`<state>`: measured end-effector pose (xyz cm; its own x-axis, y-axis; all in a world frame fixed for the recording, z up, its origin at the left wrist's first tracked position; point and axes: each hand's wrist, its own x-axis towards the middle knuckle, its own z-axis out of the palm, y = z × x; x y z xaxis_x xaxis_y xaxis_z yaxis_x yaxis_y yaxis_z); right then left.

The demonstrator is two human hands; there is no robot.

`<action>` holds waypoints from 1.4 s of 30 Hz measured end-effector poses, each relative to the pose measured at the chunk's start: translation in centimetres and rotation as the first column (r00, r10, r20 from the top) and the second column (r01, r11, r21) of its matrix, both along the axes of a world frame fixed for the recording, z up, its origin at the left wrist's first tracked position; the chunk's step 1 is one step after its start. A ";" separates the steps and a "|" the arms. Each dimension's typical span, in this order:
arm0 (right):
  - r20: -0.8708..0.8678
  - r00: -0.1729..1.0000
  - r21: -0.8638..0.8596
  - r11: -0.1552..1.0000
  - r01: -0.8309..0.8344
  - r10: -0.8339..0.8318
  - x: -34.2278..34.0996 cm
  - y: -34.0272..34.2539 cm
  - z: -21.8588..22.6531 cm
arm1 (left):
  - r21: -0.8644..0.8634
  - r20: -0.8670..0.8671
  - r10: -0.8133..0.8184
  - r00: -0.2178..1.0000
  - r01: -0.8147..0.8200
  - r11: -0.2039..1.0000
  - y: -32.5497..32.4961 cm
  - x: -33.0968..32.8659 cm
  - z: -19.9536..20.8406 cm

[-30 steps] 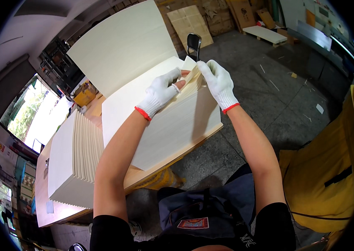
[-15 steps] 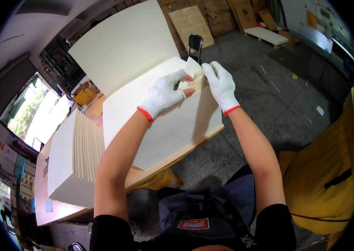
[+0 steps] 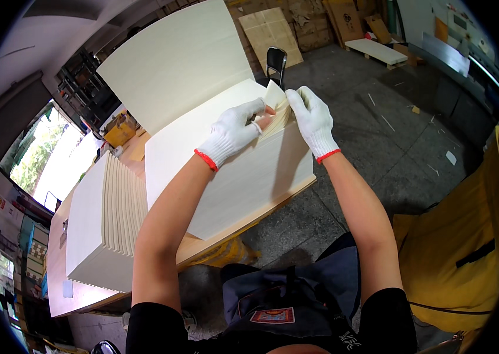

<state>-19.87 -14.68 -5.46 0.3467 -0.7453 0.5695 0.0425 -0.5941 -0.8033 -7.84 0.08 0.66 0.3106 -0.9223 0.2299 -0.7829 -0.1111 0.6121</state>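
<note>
A tall stack of large cream-white paper sheets rests on the wooden table in front of me. At its far right corner several sheets are lifted and curled between my hands. My left hand, in a white knit glove with bare thumb and fingertips, closes on the curled sheets from the left. My right hand, in a white glove with a red cuff, grips the corner's outer edge. Its fingertips are partly hidden behind the paper. A broad white sheet or panel stands upright along the stack's far side.
On the table at the left stands another paper stack, its side stepped in layers. A black chair is just beyond the corner. Yellow cloth hangs at the right. Scraps lie on the grey floor.
My left thumb and fingers have drawn closer together on the sheets. The lifted corner curls a little more. My right hand has barely moved.
</note>
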 end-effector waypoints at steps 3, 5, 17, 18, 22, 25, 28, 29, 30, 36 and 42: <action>0.018 1.000 -0.017 1.000 0.014 -0.013 0.0 -0.5 -0.5 | 0.087 0.015 0.051 0.999 -0.052 0.995 0.0 -1.5 1.0; 0.023 1.000 -0.008 1.000 0.004 -0.004 0.1 -0.2 -0.2 | 0.017 -0.012 0.037 0.999 -0.036 0.999 0.2 -1.2 0.8; -0.002 1.000 0.061 0.998 -0.016 0.017 0.0 0.1 0.3 | -0.135 -0.066 -0.030 0.997 0.021 0.991 0.3 -0.5 0.3; -0.011 1.000 0.057 0.998 -0.005 0.006 0.0 0.2 0.3 | -0.146 -0.020 -0.046 0.999 0.043 0.988 0.1 0.1 -0.2; 0.012 1.000 0.053 0.999 -0.001 0.000 -0.1 -0.2 -0.2 | 0.003 -0.032 0.021 0.999 -0.021 1.000 -0.1 -1.1 0.6; 0.029 1.000 0.044 0.999 -0.003 0.001 0.0 0.0 -0.1 | 0.091 -0.036 0.093 0.995 -0.089 0.992 0.4 -2.2 1.4; 0.025 1.000 0.041 0.999 0.003 -0.004 -0.1 0.1 0.0 | 0.068 -0.023 0.092 0.996 -0.090 0.994 0.3 -1.7 1.0; 0.026 1.000 0.043 0.999 0.005 -0.006 -0.1 0.2 0.1 | 0.056 -0.025 0.089 0.996 -0.088 0.995 0.3 -1.5 0.9; 0.027 1.000 0.044 0.999 0.007 -0.008 -0.1 0.2 0.1 | 0.067 -0.024 0.088 0.996 -0.086 0.994 0.3 -1.5 1.0; 0.080 0.995 0.132 0.989 -0.068 0.057 -0.2 0.7 0.5 | -0.028 -0.052 0.010 0.999 -0.011 1.000 0.6 -1.4 0.9; 0.050 0.999 0.075 0.997 -0.001 -0.003 0.0 0.3 0.0 | 0.028 0.070 -0.003 0.998 0.001 1.000 0.3 -0.8 0.6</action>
<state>-19.88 -14.37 -5.50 0.3188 -0.7869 0.5283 0.0829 -0.5321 -0.8426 -8.64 0.40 1.21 0.2928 -0.9294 0.2248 -0.8241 -0.1260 0.5523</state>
